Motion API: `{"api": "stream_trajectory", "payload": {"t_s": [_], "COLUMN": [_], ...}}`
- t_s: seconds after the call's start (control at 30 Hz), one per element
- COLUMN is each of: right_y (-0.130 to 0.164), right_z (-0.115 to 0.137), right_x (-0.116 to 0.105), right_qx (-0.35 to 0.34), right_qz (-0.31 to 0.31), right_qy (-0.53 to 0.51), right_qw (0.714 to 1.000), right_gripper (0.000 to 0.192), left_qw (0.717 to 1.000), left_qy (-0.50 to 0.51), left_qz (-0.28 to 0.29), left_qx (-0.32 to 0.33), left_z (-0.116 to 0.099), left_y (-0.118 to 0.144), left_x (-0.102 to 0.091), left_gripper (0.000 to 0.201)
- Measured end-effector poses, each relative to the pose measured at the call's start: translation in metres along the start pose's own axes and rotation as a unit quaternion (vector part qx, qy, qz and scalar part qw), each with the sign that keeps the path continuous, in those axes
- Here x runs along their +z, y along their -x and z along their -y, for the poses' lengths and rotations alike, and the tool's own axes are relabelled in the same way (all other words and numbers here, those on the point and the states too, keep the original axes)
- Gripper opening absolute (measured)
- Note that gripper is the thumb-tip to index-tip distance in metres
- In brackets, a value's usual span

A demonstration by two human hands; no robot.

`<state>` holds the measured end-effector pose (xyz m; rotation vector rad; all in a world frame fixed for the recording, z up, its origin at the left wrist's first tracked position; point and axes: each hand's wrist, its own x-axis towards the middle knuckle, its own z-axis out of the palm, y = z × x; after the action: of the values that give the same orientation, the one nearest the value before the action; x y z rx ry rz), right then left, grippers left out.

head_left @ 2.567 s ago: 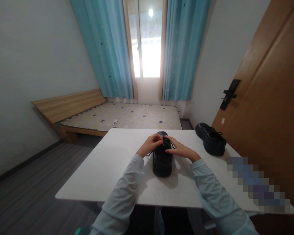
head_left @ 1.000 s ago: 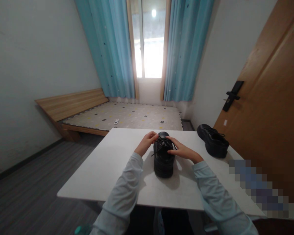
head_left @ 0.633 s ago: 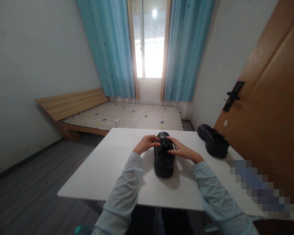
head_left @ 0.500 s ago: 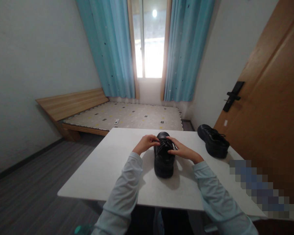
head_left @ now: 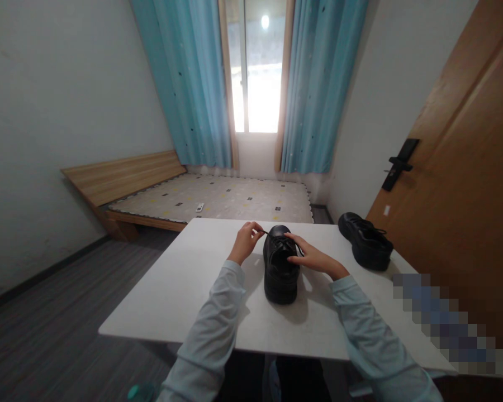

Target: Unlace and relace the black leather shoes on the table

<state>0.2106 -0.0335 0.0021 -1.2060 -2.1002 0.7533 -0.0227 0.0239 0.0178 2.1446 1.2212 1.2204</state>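
Shoe [head_left: 280, 273]: black leather-look upper, slight sheen, cord laces [head_left: 281, 243]. Tabletop [head_left: 184, 290]: white, smooth, matt. Sleeves [head_left: 218, 324]: pale cloth. Door [head_left: 465, 184]: brown wood, smooth. Curtains [head_left: 184, 84]: blue cloth.

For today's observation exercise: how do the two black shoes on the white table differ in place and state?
The near shoe stands mid-table, toe pointing away, with the left hand pinching its lace and the right hand on it. The far shoe lies untouched at the table's right edge, angled. Both are black, chunky-soled lace-ups.

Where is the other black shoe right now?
The second shoe sits at the table's far right corner, near the wooden door, apart from both hands.
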Motion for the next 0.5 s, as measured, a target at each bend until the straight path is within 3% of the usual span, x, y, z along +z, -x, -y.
{"api": "stream_trajectory", "payload": {"t_s": [0.5], "right_y": [-0.0003], "right_z": [0.0068], "right_x": [-0.0003], "right_qx": [0.006], "right_qz": [-0.002], "right_qy": [0.005], "right_qw": [1.0], "right_gripper": [0.076], "left_qw": [0.995], "left_qy": [-0.004], "left_qz": [-0.101], "left_qx": [0.002], "left_z": [-0.0041], "left_y": [0.0003], "left_x": [0.0009], "left_gripper": [0.004]}}
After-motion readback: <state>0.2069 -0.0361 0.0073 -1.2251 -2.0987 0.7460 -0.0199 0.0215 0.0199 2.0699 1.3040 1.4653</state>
